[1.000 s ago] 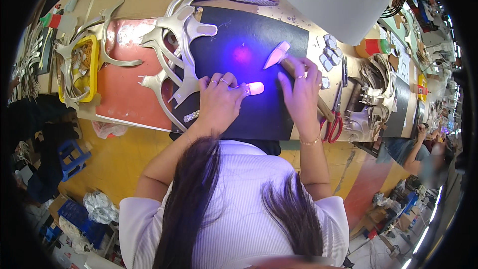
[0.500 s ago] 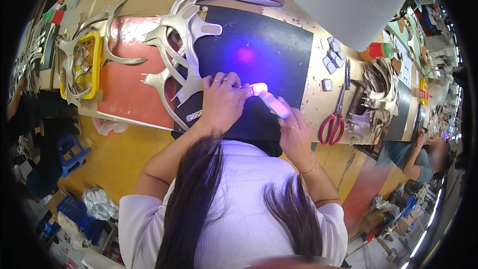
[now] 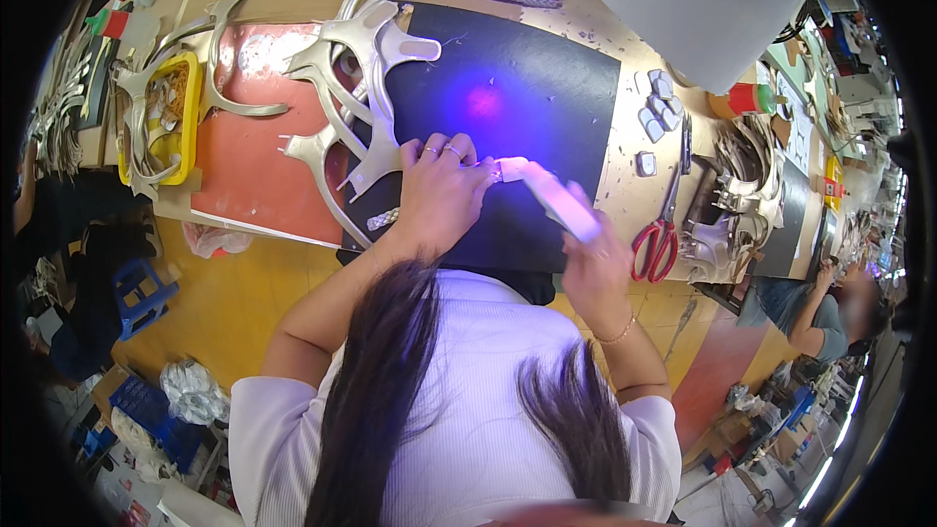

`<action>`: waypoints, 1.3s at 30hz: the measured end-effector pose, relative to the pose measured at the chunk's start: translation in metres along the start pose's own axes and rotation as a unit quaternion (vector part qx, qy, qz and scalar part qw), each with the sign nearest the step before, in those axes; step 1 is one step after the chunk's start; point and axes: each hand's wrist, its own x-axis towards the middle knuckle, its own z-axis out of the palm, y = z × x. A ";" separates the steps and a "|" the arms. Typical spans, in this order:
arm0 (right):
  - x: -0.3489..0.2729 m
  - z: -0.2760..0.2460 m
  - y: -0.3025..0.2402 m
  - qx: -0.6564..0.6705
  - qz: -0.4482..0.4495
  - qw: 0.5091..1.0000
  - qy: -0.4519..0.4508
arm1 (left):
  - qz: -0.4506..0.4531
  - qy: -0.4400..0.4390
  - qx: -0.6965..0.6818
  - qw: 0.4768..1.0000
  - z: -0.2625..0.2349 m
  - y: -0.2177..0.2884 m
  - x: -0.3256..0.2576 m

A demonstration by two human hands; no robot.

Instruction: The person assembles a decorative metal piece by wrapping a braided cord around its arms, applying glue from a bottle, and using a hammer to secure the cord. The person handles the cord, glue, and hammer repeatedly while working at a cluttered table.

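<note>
My left hand (image 3: 439, 190) is closed over a silvery braided strap (image 3: 384, 220), part of which shows below the wrist. A small bright end piece juts out past its fingertips. Touching or overlapping that end is a pale flat strip (image 3: 561, 203), its other end gripped in my right hand (image 3: 595, 268). Motion smears the right fingers and the strip, so its exact kind is unclear. Both hands are above the black mat (image 3: 547, 68), under blue-violet light with a red spot. Beside my left hand lies a pile of silvery-beige strap pieces (image 3: 376, 78) with forked ends.
Red-handled scissors (image 3: 656, 249) lie to the right, below several small grey pads (image 3: 654, 117). More cut strap pieces (image 3: 737, 200) are heaped beyond them. On the left are a red board (image 3: 254, 176) and a yellow basket (image 3: 190, 127). A white lamp-like housing (image 3: 693, 0) overhangs the far right.
My right hand has moved a little right and down, the pale strip shifting with it and now blurred. My left hand stays nearly in place, still closed.
</note>
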 end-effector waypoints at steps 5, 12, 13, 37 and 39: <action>0.009 0.008 -0.002 -0.097 0.036 0.983 -0.150 | 0.010 0.008 0.000 1.000 0.000 -0.001 0.002; 0.002 0.006 0.002 0.043 -0.027 0.994 0.095 | 0.004 -0.003 0.000 1.000 0.000 -0.001 -0.001; 0.003 0.009 0.003 0.000 -0.002 1.000 0.025 | 0.007 0.001 0.002 1.000 0.001 -0.002 0.000; 0.035 -0.014 -0.002 -0.005 0.026 1.000 0.011 | -0.009 0.022 -0.013 1.000 0.004 -0.001 -0.001; 0.033 -0.019 -0.003 0.034 0.019 0.998 0.053 | 0.000 0.025 -0.021 0.999 0.004 -0.002 -0.001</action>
